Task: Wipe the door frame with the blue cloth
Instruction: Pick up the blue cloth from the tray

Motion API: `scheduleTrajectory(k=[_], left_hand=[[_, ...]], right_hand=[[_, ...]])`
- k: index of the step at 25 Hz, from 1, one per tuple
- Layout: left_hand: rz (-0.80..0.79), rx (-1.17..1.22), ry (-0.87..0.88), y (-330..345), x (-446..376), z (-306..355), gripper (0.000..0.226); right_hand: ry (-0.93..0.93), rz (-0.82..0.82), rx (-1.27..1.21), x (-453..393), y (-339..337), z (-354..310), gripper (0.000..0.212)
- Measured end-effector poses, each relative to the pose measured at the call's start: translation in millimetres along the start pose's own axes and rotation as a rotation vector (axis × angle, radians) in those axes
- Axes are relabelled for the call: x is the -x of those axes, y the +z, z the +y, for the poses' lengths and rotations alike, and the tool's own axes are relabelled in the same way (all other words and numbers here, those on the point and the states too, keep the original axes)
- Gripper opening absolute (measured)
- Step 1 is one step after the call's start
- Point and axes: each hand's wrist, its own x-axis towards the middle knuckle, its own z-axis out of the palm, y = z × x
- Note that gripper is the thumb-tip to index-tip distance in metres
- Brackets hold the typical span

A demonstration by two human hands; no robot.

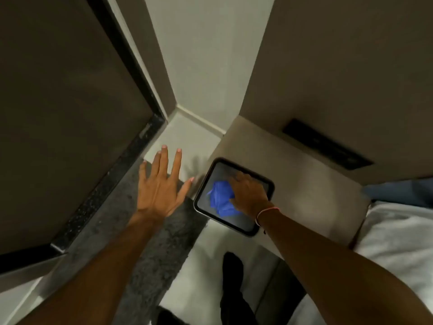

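Note:
A crumpled blue cloth (221,198) lies in a dark square tray (206,181) with rounded corners, set on a beige bedside surface. My right hand (248,193) reaches into the tray, its fingers down on the cloth's right side; whether they grip it is not clear. My left hand (161,184) hovers with fingers spread above the floor, left of the tray, holding nothing. The dark door (65,113) with its black door frame (131,64) fills the left side.
A grey rug (150,254) lies on the pale floor by the black threshold (98,198). The beige bedside unit (304,195) carries a black switch panel (328,148). White bedding (398,242) is at the right. My dark-socked foot (232,266) stands below the tray.

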Motion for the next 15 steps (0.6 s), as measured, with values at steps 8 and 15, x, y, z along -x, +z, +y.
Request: scheduleTrajectory(k=[8,15], left_hand=[[-0.021,-0.034,-0.05,86.8,0.5,-14.4,0.086],[0.028,-0.019,-0.077,74.3,8.4,-12.1,0.088]], right_hand=[[0.002,-0.014,0.117,-46.2,64.0,-0.1,0.054],[-0.063,-0.023,0.185,-36.2,69.6,-6.5,0.036]])
